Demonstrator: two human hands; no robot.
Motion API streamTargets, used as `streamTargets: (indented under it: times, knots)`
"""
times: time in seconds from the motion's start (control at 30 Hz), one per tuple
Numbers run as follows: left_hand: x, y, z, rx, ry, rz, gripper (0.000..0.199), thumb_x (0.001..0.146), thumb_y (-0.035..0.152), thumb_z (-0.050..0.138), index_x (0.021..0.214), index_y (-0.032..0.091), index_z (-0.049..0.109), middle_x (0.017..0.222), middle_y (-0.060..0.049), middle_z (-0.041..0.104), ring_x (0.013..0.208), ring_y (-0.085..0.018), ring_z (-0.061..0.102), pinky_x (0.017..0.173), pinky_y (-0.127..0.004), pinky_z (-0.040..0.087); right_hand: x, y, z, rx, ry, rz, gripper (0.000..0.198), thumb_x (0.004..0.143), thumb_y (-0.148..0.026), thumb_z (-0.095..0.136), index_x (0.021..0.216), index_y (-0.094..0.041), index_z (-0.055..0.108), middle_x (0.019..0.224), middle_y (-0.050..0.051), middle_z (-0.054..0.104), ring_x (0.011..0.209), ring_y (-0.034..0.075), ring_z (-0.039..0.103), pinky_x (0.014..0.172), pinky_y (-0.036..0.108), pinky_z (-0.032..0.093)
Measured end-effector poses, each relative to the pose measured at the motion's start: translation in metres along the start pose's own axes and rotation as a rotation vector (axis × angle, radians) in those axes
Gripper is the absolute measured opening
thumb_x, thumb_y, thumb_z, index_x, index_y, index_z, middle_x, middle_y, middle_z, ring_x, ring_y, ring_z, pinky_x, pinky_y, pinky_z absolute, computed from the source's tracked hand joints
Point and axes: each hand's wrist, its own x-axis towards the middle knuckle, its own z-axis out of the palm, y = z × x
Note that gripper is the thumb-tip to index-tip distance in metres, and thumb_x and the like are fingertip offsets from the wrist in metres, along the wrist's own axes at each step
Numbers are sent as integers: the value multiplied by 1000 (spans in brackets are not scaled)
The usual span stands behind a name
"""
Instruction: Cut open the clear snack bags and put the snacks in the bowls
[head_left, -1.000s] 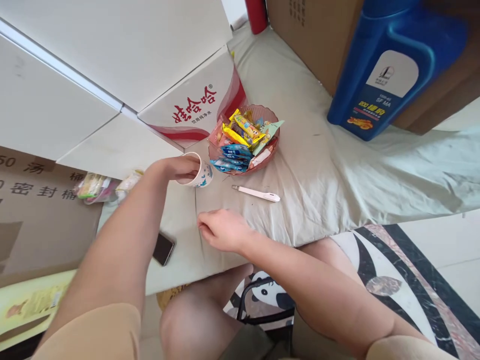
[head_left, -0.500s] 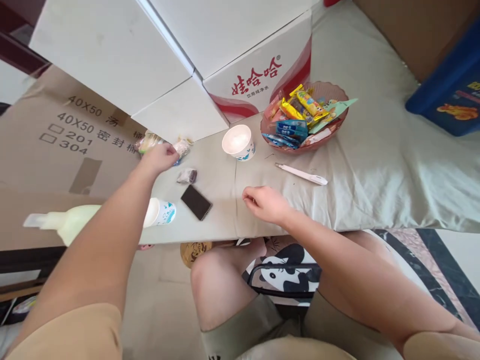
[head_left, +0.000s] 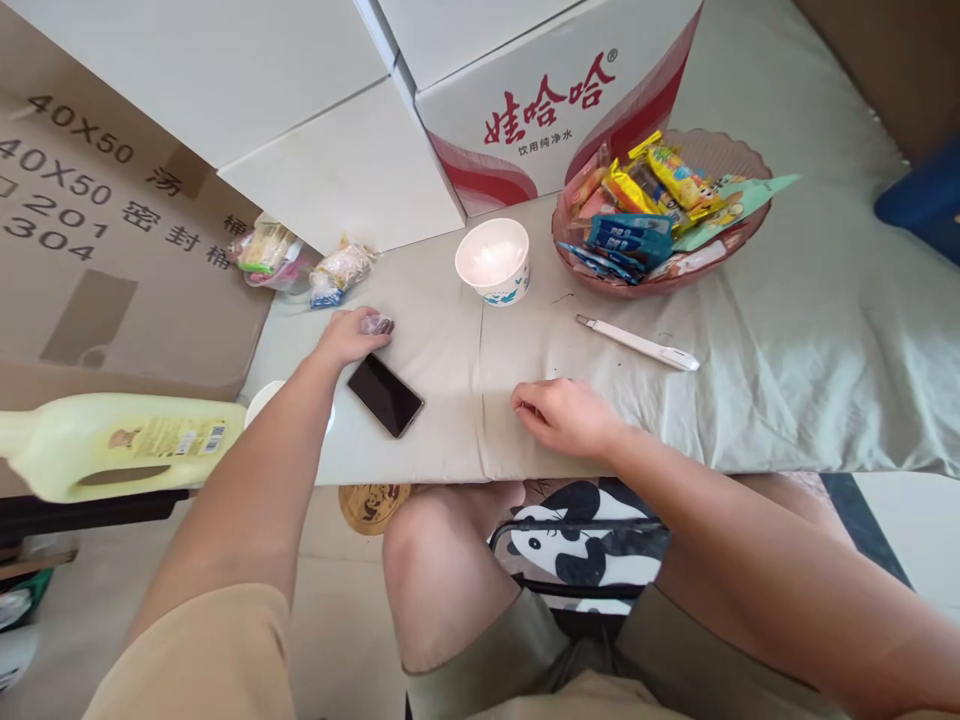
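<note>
My left hand (head_left: 349, 338) is at a small snack in a clear wrapper (head_left: 376, 324), with thumb and fingers closed around its near end. A black phone (head_left: 386, 395) lies just below that hand. Behind it are a clear packet with a blue end (head_left: 342, 272) and a tub of wrapped snacks (head_left: 268, 250). My right hand (head_left: 564, 415) rests on the cloth with its fingers curled in, and nothing shows in them. A white paper cutter knife (head_left: 637, 343) lies beyond it. A white paper cup with a blue print (head_left: 493, 262) stands upright further back.
A pink glass bowl (head_left: 622, 285) full of packaged snacks stands at the back right. White boxes (head_left: 349, 165) and a brown carton (head_left: 150, 300) border the cloth. A pale yellow jug (head_left: 112, 445) and a partly hidden cup (head_left: 264, 398) are at left.
My left hand has moved from the packets at the back toward me, onto the small wrapped snack. My right hand stays curled on the cloth. The view has shifted a little.
</note>
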Motion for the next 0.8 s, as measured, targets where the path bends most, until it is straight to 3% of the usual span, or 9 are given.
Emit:
streamTargets:
  times: [0.1, 0.2, 0.37, 0.5, 0.57, 0.67, 0.8]
  knots:
    - [-2, 11, -3, -51, -1, 1, 41, 54, 24, 82, 91, 18, 66, 85, -4, 63, 90, -22, 58, 90, -35, 48, 6, -3, 2, 32, 15, -41, 21, 95, -23, 44, 92, -21, 65, 89, 7, 73, 74, 20, 62, 61, 31, 27]
    - [-28, 40, -5, -378, 0, 34, 55, 57, 24, 81, 108, 20, 64, 107, -8, 65, 93, -21, 61, 86, -34, 50, 7, -3, 4, 85, 31, -62, 21, 93, -21, 44, 92, -20, 65, 90, 7, 73, 77, 20, 63, 63, 30, 31]
    - [-109, 108, 9, -1001, -232, -9, 70, 50, 35, 88, 114, 28, 60, 112, -8, 66, 107, -28, 64, 84, -37, 54, 2, 5, 6, 260, 220, -36, 26, 87, -19, 47, 109, -19, 62, 103, 8, 72, 80, 19, 65, 72, 31, 43]
    - [-151, 153, 47, -1337, -481, -112, 61, 65, 64, 69, 109, 21, 62, 108, -14, 69, 110, -36, 64, 82, -47, 55, -2, 16, 2, 595, 454, -43, 51, 81, -26, 54, 131, -19, 48, 133, 14, 62, 100, 23, 66, 80, 36, 52]
    - [-156, 167, 71, -1433, -482, -165, 59, 71, 68, 57, 105, 20, 64, 107, -14, 71, 106, -34, 66, 79, -45, 55, -4, 21, -3, 756, 481, -61, 55, 78, -24, 52, 133, -20, 46, 132, 13, 63, 107, 24, 65, 82, 36, 53]
    - [-151, 177, 99, -1504, -434, -259, 47, 77, 60, 55, 99, 20, 65, 99, -10, 73, 91, -25, 68, 72, -35, 55, -10, 29, -11, 858, 478, -70, 52, 75, -19, 46, 126, -20, 53, 122, 10, 68, 109, 24, 64, 88, 38, 54]
    - [-139, 176, 115, -1463, -416, -272, 31, 78, 46, 63, 94, 20, 65, 91, -6, 72, 77, -17, 66, 63, -28, 54, -21, 37, -21, 872, 464, -45, 51, 74, -17, 43, 123, -22, 55, 122, 6, 68, 109, 23, 64, 96, 39, 52]
